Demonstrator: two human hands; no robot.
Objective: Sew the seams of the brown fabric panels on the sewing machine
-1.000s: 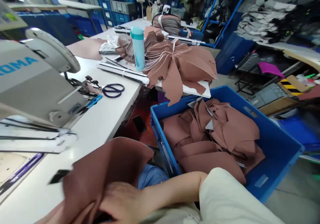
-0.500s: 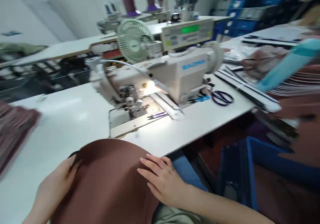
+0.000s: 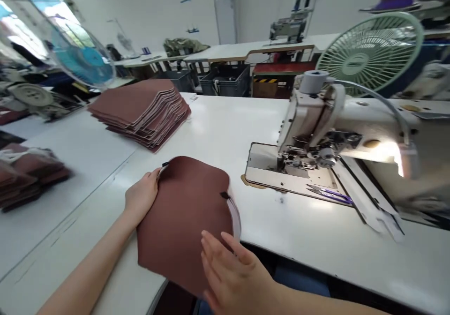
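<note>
A brown leather-like panel (image 3: 186, 216) with a curved outline lies partly over the front edge of the white table, with a small black tab (image 3: 225, 195) on its right edge and another at its upper left. My left hand (image 3: 142, 195) grips the panel's left edge; its thumb is hidden. Over the lower right part of the panel is my right hand (image 3: 232, 273), its fingers stretched out and slightly blurred. I cannot tell whether those fingers touch the panel. Beyond the panel, to the right, stands a sewing machine (image 3: 316, 132) with its lamp lit.
A stack of brown panels (image 3: 140, 108) rests at the back left, and a bundle of brown pieces (image 3: 30, 174) lies at the far left. Purple-handled thread snips (image 3: 330, 194) lie by the machine bed. A green fan (image 3: 365, 57) stands behind the machine.
My view has swung left, bringing the panel stack fully into sight. The panel now shows more of its outline and its right-hand tab. My right hand's fingers have turned on the panel's right side.
</note>
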